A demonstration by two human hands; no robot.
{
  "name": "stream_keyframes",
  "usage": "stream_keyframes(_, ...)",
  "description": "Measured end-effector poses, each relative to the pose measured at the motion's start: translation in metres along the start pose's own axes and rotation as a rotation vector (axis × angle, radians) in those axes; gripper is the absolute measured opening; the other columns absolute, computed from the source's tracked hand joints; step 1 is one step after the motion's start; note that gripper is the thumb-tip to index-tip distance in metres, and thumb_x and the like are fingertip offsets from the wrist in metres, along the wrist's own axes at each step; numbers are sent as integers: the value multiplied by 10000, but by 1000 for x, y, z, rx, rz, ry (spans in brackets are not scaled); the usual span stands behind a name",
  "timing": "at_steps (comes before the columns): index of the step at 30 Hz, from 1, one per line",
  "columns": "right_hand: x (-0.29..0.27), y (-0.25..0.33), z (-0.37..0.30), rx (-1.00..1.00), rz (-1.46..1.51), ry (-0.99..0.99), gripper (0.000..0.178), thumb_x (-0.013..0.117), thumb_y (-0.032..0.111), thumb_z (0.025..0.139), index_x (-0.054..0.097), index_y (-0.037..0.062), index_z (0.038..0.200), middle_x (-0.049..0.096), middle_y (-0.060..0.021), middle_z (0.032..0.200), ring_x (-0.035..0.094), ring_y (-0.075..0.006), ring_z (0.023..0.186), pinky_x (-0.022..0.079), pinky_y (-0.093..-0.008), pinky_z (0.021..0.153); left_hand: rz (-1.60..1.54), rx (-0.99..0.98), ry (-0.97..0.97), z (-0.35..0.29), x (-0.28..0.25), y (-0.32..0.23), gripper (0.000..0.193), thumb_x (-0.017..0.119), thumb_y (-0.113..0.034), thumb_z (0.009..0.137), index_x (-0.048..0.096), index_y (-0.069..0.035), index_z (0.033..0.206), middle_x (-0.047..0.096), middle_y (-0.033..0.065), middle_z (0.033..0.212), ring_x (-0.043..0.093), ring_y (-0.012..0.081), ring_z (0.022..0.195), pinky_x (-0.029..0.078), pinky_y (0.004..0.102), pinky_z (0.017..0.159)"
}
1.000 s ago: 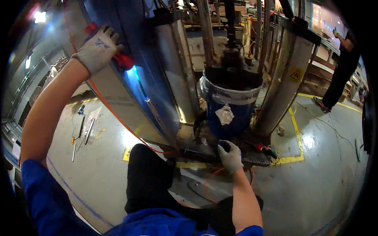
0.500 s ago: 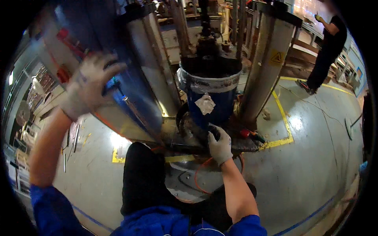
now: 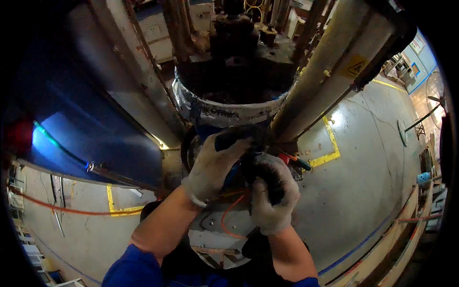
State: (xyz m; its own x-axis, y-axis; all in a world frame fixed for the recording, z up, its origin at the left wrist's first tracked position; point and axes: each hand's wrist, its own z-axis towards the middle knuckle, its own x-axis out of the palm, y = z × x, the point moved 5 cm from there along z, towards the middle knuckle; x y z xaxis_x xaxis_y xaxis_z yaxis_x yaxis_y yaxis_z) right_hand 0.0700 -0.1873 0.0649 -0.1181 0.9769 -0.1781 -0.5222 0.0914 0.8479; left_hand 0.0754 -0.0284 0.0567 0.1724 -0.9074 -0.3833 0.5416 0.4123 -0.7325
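Note:
Both my hands wear whitish gloves with dark stains, close together in front of a dark blue bucket (image 3: 205,129). The bucket's rim is smeared with grey-white and its inside is dark. My left hand (image 3: 215,162) curls its fingers toward the right one, low against the bucket's front. Just beside it, my right hand (image 3: 275,191) is closed, thumb bent inward, its finger side blackened. Whatever lies between the fingers is dark and I cannot make it out. Behind the right hand lies a tool with a red and green handle (image 3: 301,163).
Metal columns rise left and right of the bucket; the right column (image 3: 330,76) bears a yellow warning label. A blue panel (image 3: 114,148) with a hose fitting (image 3: 91,166) stands at left. An orange hose (image 3: 229,217) loops below my hands. A stand fan (image 3: 435,100) is far right.
My left hand has come down from beside the blue panel to meet the right hand at the bucket. My view has moved closer; the white patch on the bucket's front no longer shows.

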Motion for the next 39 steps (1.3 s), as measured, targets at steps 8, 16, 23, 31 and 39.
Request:
stream_keyframes(8, 22, -5, 33, 234, 116, 53, 360, 654, -17, 855, 609, 1, 1212, 698, -162, 1037, 694, -227, 897, 545, -316, 821, -698, -679, -44, 14, -7, 29, 498, 768, -84, 784, 630, -45, 1260, 648, 183, 1215, 649, 331, 1102, 515, 383, 954)
stream_keyframes(16, 21, 3, 36, 187, -112, 71, 405, 689, -15, 798, 603, -21, 1194, 667, -162, 1110, 689, -231, 948, 552, -333, 828, -287, -309, -57, 25, -15, 19, 413, 712, -42, 837, 628, -24, 1241, 660, 172, 1172, 667, 304, 1043, 534, 370, 900)
stream_keyframes(23, 16, -2, 39, -177, -591, 52, 362, 817, 125, 719, 678, 47, 1044, 664, -178, 948, 668, -374, 760, 554, -434, 662, -3, -217, -9, 27, -10, 14, 275, 577, -82, 978, 642, 6, 1230, 688, 106, 1103, 671, 211, 974, 531, 317, 850)
stream_keyframes(31, 34, -11, 48, -79, -535, -51, 208, 704, -46, 814, 679, -29, 1020, 706, -168, 937, 710, -249, 816, 555, -330, 730, -803, -778, -159, 7, -8, 19, 339, 512, -194, 1059, 597, 13, 1314, 672, 117, 1196, 638, 145, 1053, 523, 287, 900)
stream_keyframes(39, 45, -14, 54, -66, -509, -87, 172, 677, -73, 848, 650, -73, 1018, 691, -141, 903, 689, -185, 811, 556, -304, 742, -827, -675, -69, 12, -16, 26, 375, 495, -165, 1049, 553, 35, 1361, 656, 151, 1225, 620, 181, 1123, 511, 314, 962)
